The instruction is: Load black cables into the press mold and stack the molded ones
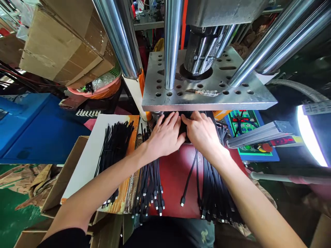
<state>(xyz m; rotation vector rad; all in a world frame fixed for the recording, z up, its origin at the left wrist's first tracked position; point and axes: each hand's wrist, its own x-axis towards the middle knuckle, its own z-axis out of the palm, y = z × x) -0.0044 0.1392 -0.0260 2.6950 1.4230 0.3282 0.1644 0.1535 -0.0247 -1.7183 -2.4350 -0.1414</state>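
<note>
My left hand [168, 134] lies palm down with its fingers extended, at the dark area just under the front edge of the metal plate [207, 101]. Beside it, my right hand [200, 129] reaches to the same dark spot with its fingers bent; what its fingertips touch is hidden. Black cables with metal plugs [152, 186] hang over the red surface [173, 172] below my left hand. A larger bunch of black cables [217, 193] lies below my right hand, with two loose cables [190, 179] next to it.
Another black cable bundle [116, 141] rests on a white board [85, 165] at the left. Polished columns [173, 44] rise from the plate. A control panel [245, 124], a metal bar [261, 134] and a bright lamp [310, 137] stand right. Cardboard boxes [64, 44] are stacked upper left.
</note>
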